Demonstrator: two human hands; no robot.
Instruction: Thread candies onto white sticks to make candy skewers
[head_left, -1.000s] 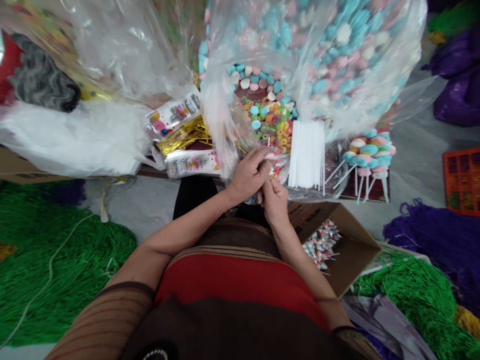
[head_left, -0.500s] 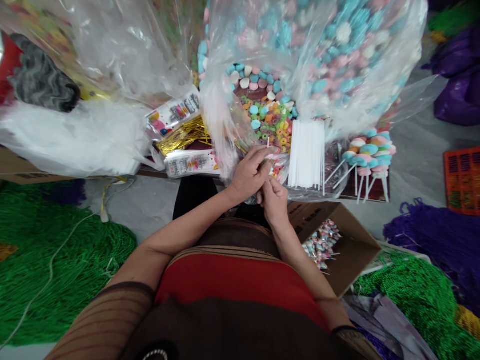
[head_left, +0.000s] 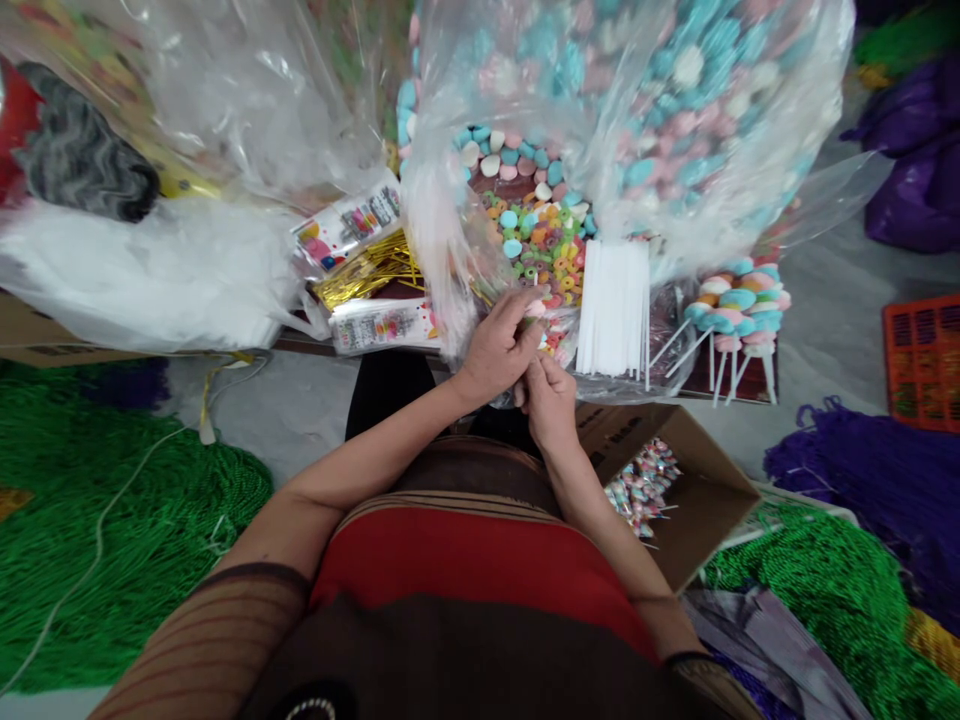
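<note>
My left hand (head_left: 501, 348) is closed, its curled fingers holding a pale pink candy (head_left: 535, 309) at the tips. Just below and to the right, my right hand (head_left: 551, 400) is pinched shut against it; what lies between its fingers is hidden. Beyond my hands is a heap of coloured ring gummies (head_left: 551, 245), with a curve of blue, white and pink candies (head_left: 508, 157) behind it. White sticks (head_left: 615, 310) lie in a bundle right of my hands. Farther right, candy skewers (head_left: 739, 305) rest in a cluster at the table edge.
Large clear bags of candies (head_left: 697, 130) stand at the back. Gold twist ties (head_left: 371, 268) and printed wrappers (head_left: 382, 325) lie to the left. Below right, an open cardboard box (head_left: 705, 510) holds wrapped candy sticks. Green bead strands (head_left: 135, 530) cover the floor at left.
The fingers of my left hand have shifted slightly, and the pale pink candy at their tips shows more. The white stick tip above them shows less. My right hand has barely moved.
</note>
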